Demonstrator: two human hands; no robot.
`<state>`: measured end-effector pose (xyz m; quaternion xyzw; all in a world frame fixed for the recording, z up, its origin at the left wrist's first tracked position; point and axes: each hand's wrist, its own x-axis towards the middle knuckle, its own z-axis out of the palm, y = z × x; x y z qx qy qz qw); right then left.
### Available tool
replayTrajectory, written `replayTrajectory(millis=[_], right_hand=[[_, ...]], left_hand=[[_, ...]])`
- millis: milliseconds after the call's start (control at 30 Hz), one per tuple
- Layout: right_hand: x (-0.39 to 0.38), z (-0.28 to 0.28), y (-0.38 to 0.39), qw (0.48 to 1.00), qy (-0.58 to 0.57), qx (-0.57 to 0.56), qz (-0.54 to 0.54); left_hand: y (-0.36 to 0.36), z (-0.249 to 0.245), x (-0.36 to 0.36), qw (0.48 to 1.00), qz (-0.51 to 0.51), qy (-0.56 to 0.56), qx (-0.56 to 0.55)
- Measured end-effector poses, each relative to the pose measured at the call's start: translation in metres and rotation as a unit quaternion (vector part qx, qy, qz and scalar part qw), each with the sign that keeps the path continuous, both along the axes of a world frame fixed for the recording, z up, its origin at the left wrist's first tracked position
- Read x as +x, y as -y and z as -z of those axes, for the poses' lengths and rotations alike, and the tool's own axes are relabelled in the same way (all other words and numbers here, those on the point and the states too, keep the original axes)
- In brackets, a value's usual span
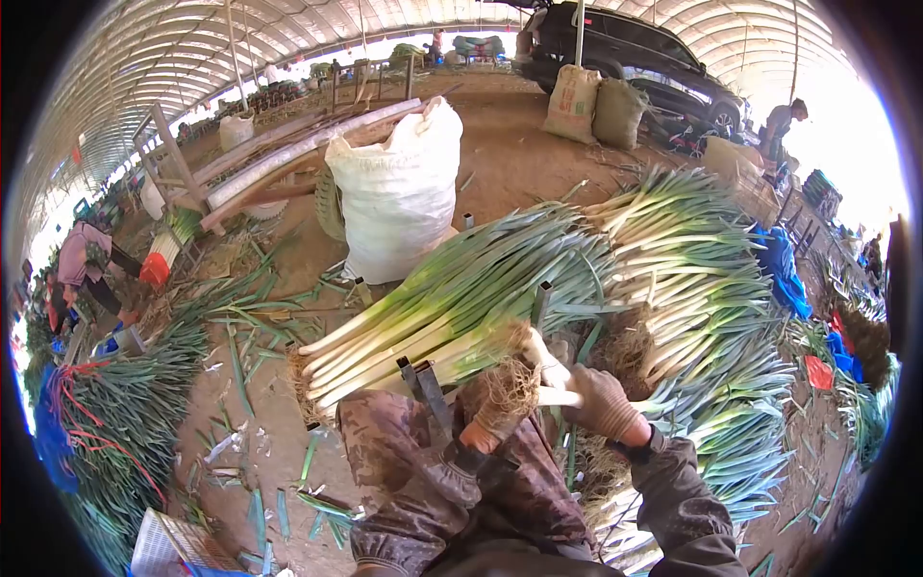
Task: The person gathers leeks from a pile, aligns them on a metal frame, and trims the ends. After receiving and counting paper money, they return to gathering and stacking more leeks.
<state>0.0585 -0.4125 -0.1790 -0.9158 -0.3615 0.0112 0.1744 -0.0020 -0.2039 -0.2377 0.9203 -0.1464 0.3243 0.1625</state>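
Observation:
My right hand (601, 402), in a knitted work glove, is closed around the white shanks of a few green onions (550, 370). Close by on the left, my left hand (492, 426), also gloved, is closed at their tangled root end (511, 387); the roots hide part of its fingers. Just beyond my hands, a thick bundle of green onions (452, 298) lies across a rack with upright metal posts (425, 383), roots to the left. On my right spreads a long pile of green onions (687, 288), some with muddy roots showing.
A full white woven sack (399, 197) stands ahead. More green onions (135, 413) are heaped at left, near a bending person (87, 255) and a white plastic crate (178, 546). Two sacks (574, 104) stand by a black car (625, 58). Another person (781, 130) is at far right.

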Motion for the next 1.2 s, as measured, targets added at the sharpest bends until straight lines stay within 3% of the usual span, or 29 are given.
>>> replayTrajectory(millis=[33, 100, 133, 233, 267, 300, 400, 433, 467, 500, 567, 633, 700, 733, 767, 833, 867, 900, 967, 1000, 1033, 1067, 1133, 1200], right_hand=[[-0.002, 0.004, -0.001, 1.000, -0.003, 0.011, -0.005], [-0.004, 0.003, -0.002, 0.999, -0.005, 0.034, -0.016], [-0.004, 0.007, -0.002, 0.999, 0.013, 0.046, -0.015], [-0.006, -0.004, -0.009, 0.996, 0.002, 0.082, -0.020], [-0.003, -0.005, -0.010, 0.997, 0.011, 0.070, -0.029], [-0.002, -0.008, -0.013, 0.995, -0.004, 0.086, -0.041], [0.002, 0.001, -0.017, 0.989, -0.038, 0.127, -0.060], [0.003, 0.006, -0.018, 0.988, -0.053, 0.137, -0.056], [0.007, 0.012, -0.019, 0.989, -0.054, 0.121, -0.061], [0.009, 0.017, -0.020, 0.991, -0.054, 0.103, -0.063], [0.011, 0.012, -0.022, 0.987, -0.091, 0.102, -0.083], [0.017, 0.005, -0.029, 0.985, -0.106, 0.098, -0.099], [0.020, 0.000, -0.028, 0.985, -0.116, 0.085, -0.095], [0.020, 0.000, -0.030, 0.976, -0.132, 0.111, -0.133], [0.021, 0.000, -0.036, 0.965, -0.148, 0.137, -0.165], [0.026, -0.002, -0.039, 0.957, -0.244, 0.092, -0.127], [0.028, -0.002, -0.041, 0.948, -0.275, 0.093, -0.129], [0.029, -0.001, -0.043, 0.939, -0.302, 0.096, -0.135], [0.030, -0.002, -0.047, 0.963, -0.222, 0.123, -0.094], [0.029, -0.003, -0.050, 0.971, -0.181, 0.137, -0.075], [0.029, -0.006, -0.053, 0.977, -0.141, 0.151, -0.058], [0.028, -0.024, -0.054, 0.982, -0.167, 0.092, 0.018], [0.048, -0.003, -0.053, 0.991, 0.020, 0.025, -0.129], [0.041, -0.003, -0.065, 0.988, 0.004, 0.001, -0.151]], left_hand=[[-0.004, 0.016, 0.007, 0.998, 0.036, 0.047, -0.018], [-0.008, 0.011, 0.012, 0.994, 0.096, 0.023, -0.052], [-0.013, 0.010, 0.013, 0.990, 0.116, -0.051, -0.068], [-0.005, -0.014, 0.014, 0.977, 0.062, -0.152, -0.135], [-0.002, -0.011, 0.017, 0.987, 0.006, -0.151, -0.047], [-0.001, -0.007, 0.018, 0.988, -0.003, -0.140, -0.062], [-0.002, 0.014, 0.022, 0.989, -0.015, 0.049, -0.136], [-0.008, 0.019, 0.023, 0.988, -0.095, 0.100, 0.074], [-0.004, 0.002, 0.013, 0.993, -0.042, -0.090, -0.067], [-0.001, -0.015, 0.004, 0.944, -0.044, -0.254, -0.208], [0.002, 0.009, -0.001, 0.860, 0.055, -0.139, -0.489], [-0.004, 0.022, -0.004, 0.841, 0.074, -0.050, -0.534], [-0.017, 0.010, -0.019, 0.926, 0.019, -0.024, -0.376], [-0.020, 0.029, -0.018, 0.888, 0.079, -0.048, -0.450], [-0.020, 0.025, -0.031, 0.962, -0.027, -0.030, -0.271], [-0.032, 0.016, -0.031, 0.975, 0.001, -0.002, -0.222], [-0.029, 0.011, -0.018, 0.901, 0.145, -0.035, -0.406], [-0.025, 0.015, -0.020, 0.825, 0.166, -0.045, -0.539], [-0.027, 0.019, -0.018, 0.620, 0.192, -0.051, -0.759], [-0.024, -0.001, -0.022, 0.570, 0.169, -0.011, -0.804], [-0.028, -0.003, -0.024, 0.555, 0.170, -0.013, -0.814], [-0.035, -0.003, -0.026, 0.541, 0.170, -0.012, -0.824], [-0.036, -0.023, -0.035, 0.524, 0.152, -0.007, -0.838], [-0.032, -0.031, -0.038, 0.534, 0.120, 0.010, -0.837]])
